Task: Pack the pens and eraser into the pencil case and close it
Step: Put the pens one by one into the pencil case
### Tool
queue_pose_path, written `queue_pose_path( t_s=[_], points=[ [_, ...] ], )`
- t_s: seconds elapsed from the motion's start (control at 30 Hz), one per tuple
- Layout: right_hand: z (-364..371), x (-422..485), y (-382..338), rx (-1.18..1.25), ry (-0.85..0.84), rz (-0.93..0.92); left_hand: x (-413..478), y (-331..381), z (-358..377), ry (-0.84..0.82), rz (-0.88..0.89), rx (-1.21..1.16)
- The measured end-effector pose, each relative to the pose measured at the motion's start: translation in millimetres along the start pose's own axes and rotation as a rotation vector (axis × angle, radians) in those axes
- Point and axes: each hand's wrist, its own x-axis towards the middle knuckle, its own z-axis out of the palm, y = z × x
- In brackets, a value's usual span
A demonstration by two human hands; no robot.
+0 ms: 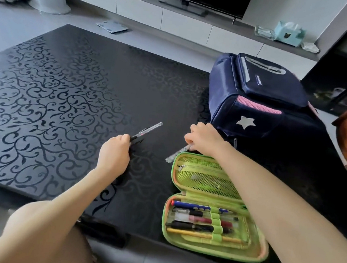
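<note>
Pencil case (206,177) open flat at table's (64,98) near right edge, pens (199,219) already in loops. We judge gathering step: left hand (114,153), fingers (124,138) curled round dark pen (147,131) mid-table, right hand (205,142) pinching clear pen (176,154) at case's far edge. Next we must carry both into case; eraser unseen

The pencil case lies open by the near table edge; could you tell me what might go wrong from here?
1. The right forearm crosses over the pencil case, which sits at the near edge of the table; a nudge could tip it off.
2. Its elastic loops look full, so the pen in the left hand and the clear pen pinched by the right hand may have no free slot.
</note>
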Motion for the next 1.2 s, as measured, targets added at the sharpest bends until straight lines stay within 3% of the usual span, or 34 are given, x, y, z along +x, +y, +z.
queue_pose_path(
  t_s=[0.1, 0.3, 0.37, 0.47, 0.73, 0.93, 1.2],
  points=[
    [6, -3, 4, -0.036, 0.176, -0.06, -12, -8, -11, 0.007, -0.091, -0.236],
    [7, -63, -3, 0.338, 0.514, 0.17, -51, 22, -36, -0.1, -0.041, -0.568],
    [9, -106, -9, 0.526, 0.517, 0.188, -61, 39, -41, -0.136, -0.02, -0.616],
    [18, -176, -24, 0.634, 0.386, 0.179, -70, 58, -46, -0.182, -0.019, -0.671],
    [56, -250, -66, 0.545, 0.386, 0.159, -97, 103, -50, -0.35, 0.159, -0.578],
    [53, -244, -79, 0.54, 0.408, 0.161, -110, 113, -46, -0.252, 0.342, -0.348],
    [58, -266, -53, 0.711, 0.516, 0.452, -116, 118, -28, -0.201, 0.6, -0.091]
  ],
)
